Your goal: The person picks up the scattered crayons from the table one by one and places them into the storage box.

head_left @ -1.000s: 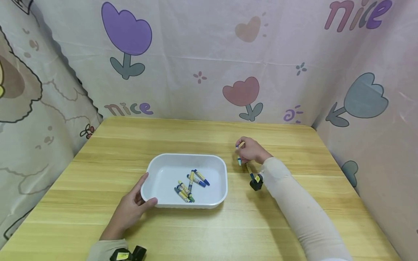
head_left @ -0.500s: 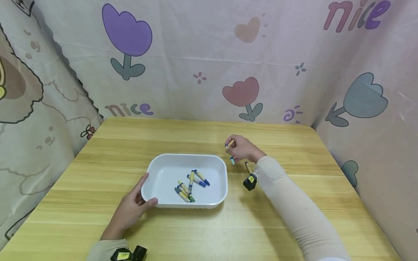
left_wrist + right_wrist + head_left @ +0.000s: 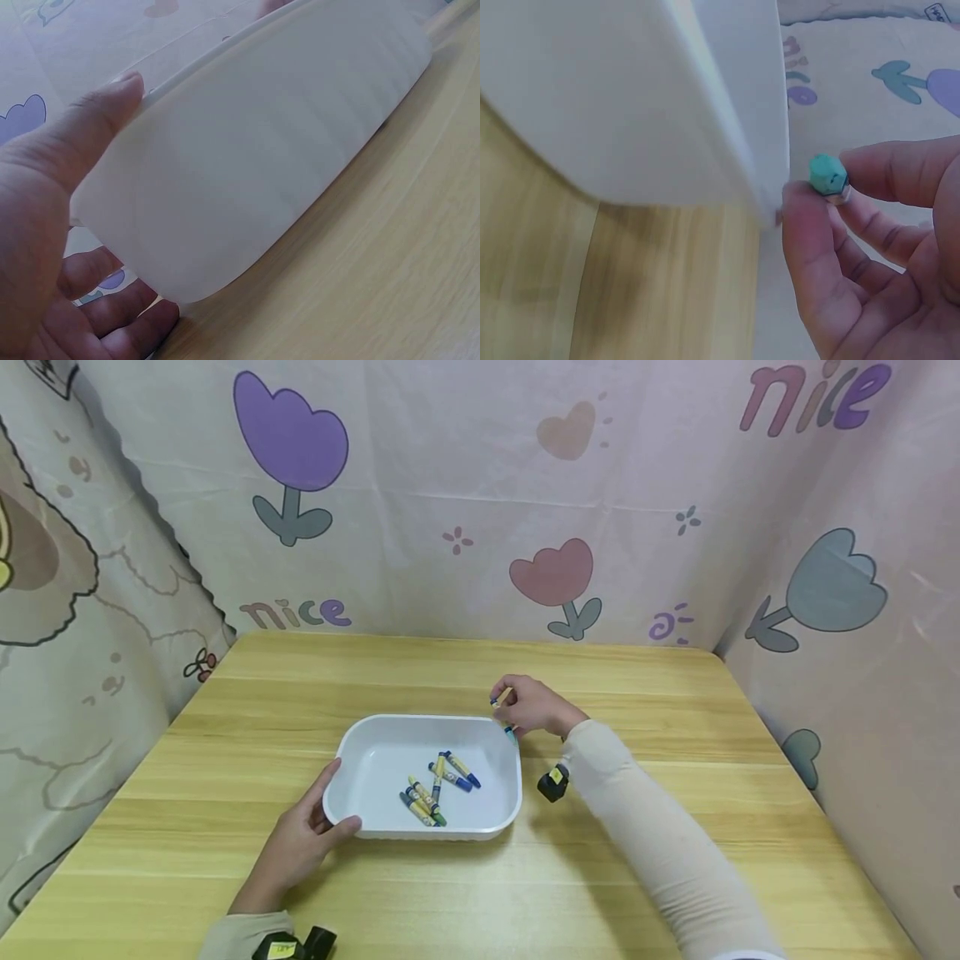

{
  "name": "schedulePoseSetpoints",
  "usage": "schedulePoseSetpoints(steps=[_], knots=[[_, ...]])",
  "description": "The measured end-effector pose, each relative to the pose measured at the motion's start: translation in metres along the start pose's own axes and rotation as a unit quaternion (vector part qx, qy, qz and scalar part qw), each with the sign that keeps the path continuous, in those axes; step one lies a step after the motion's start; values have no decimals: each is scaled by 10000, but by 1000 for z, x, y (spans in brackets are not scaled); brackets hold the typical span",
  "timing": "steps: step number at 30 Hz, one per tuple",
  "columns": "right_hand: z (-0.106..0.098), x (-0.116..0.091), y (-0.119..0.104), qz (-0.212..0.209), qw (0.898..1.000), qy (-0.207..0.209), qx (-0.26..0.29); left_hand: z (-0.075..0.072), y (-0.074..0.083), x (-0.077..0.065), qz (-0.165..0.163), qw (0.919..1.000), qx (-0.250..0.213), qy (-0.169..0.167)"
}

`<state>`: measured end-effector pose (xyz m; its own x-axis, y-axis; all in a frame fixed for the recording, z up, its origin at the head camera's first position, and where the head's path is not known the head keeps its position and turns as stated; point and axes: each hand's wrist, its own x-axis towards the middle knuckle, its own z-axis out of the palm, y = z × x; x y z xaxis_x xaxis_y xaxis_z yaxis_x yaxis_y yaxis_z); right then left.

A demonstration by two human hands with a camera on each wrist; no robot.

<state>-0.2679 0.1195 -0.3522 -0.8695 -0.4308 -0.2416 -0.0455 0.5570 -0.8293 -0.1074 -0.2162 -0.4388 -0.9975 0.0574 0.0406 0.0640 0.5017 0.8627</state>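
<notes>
A white plastic tray stands on the table with several crayons lying in a loose group inside, blue, green and yellow among them. My left hand grips the tray's near left corner, thumb over the rim; the left wrist view shows the other fingers curled by the lower corner. At the far right corner of the tray, my right hand pinches one crayon between thumb and fingers. Its turquoise end points down beside the rim, overlapping the rim in the head view.
A light wooden table lies under everything. Behind and at both sides hangs a pale curtain printed with flowers. A black wrist camera sits under the right sleeve, and another is on the left wrist.
My right hand has moved left with the crayon, from the table right of the tray to the tray's corner. A crayon lying on the table is now hidden behind the sleeve. My left hand stays put.
</notes>
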Motion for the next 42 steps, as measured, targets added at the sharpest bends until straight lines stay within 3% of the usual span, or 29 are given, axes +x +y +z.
schedulePoseSetpoints(steps=[26,42], knots=[[36,13,-29,7,9952,-648,-731,1,-2,-1,117,9999,-110,24],[49,18,-37,-39,9852,-1133,-1288,0,-1,0,89,9999,-70,13]])
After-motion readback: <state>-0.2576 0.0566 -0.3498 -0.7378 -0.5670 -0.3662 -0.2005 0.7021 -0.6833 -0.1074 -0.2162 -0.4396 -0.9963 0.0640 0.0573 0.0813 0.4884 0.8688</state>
